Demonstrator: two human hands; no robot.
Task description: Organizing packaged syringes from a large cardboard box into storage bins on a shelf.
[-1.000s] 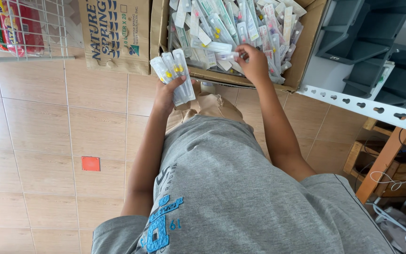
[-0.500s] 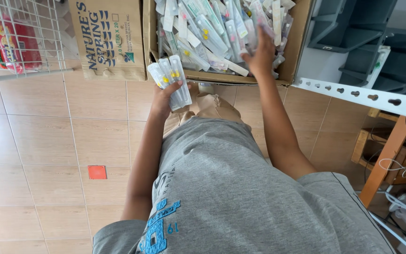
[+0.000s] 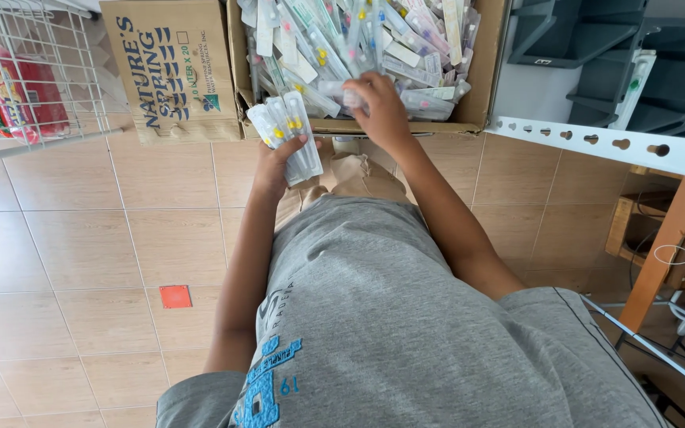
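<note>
Three packets [image 3: 287, 135] stay fanned in the left hand [image 3: 273, 168]; the right hand [image 3: 382, 111] has pulled back to the box [image 3: 485, 71] front, fingers closed on one packet [image 3: 346, 95].

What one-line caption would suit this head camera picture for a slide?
Left hand holds a fan of clear packets with yellow parts; right hand grips another in the cardboard box.

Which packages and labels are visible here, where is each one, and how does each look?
Open cardboard box: top centre, brown, full of loose clear packets.
Clear packets: fanned in the left hand, long and narrow, yellow parts inside.
One clear packet: under the right hand, at the box's near edge.
Flap: left of the box, brown with dark blue print.
Red packages: top left, inside a white wire basket.
</note>
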